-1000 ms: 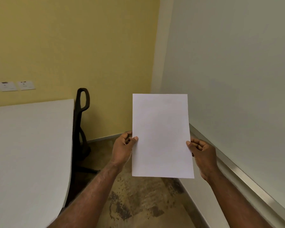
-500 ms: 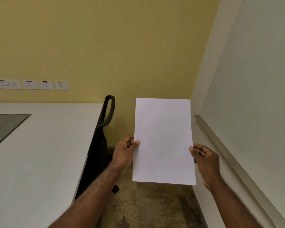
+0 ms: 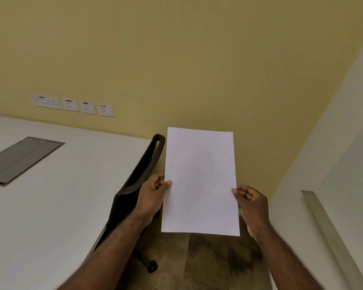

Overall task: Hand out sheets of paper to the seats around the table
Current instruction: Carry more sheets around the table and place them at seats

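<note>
A sheet of paper (image 3: 200, 182) is being held upright in the air, out in front of the person — the left hand (image 3: 152, 197) is pinching its left edge with the thumb on the front, and the right hand (image 3: 252, 207) is gripping the right edge. The white table (image 3: 50, 195) is lying to the left, a black chair (image 3: 137, 185) tucked against its right edge, just behind the left hand.
</note>
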The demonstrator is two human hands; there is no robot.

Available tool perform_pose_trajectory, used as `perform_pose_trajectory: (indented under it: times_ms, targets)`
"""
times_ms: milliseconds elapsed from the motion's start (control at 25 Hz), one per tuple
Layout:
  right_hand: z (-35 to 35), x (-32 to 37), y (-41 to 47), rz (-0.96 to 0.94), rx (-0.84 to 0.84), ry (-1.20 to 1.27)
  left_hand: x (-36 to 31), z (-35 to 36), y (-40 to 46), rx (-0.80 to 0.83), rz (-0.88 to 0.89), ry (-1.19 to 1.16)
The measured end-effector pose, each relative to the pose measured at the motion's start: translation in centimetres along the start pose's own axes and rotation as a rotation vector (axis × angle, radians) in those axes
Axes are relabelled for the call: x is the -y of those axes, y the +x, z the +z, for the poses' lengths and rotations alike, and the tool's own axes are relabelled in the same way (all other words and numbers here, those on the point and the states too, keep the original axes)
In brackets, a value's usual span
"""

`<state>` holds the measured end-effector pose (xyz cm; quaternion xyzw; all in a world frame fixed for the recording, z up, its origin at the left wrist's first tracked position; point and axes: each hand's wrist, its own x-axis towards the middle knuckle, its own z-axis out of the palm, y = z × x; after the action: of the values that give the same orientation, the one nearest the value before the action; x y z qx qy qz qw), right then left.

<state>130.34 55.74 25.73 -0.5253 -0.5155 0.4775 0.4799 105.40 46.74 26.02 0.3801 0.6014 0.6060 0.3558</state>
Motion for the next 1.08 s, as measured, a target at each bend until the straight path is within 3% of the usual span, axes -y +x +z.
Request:
perform_pose_trajectory:
  times_ms: [200,440,1080]
  targets:
    - [5.2,1.3,9.7,-0.027,0.191,-0.043,0.0,0.1,5.3,-0.158,0.004,0.024]
    - [16.1,2.6,17.0,-0.056,0.457,-0.044,0.6,-5.1,10.1,-0.477,-0.047,0.044]
    - [46.8,3.5,24.4,-0.042,0.958,-0.071,2.7,-21.5,19.8,-0.912,-0.094,0.023]
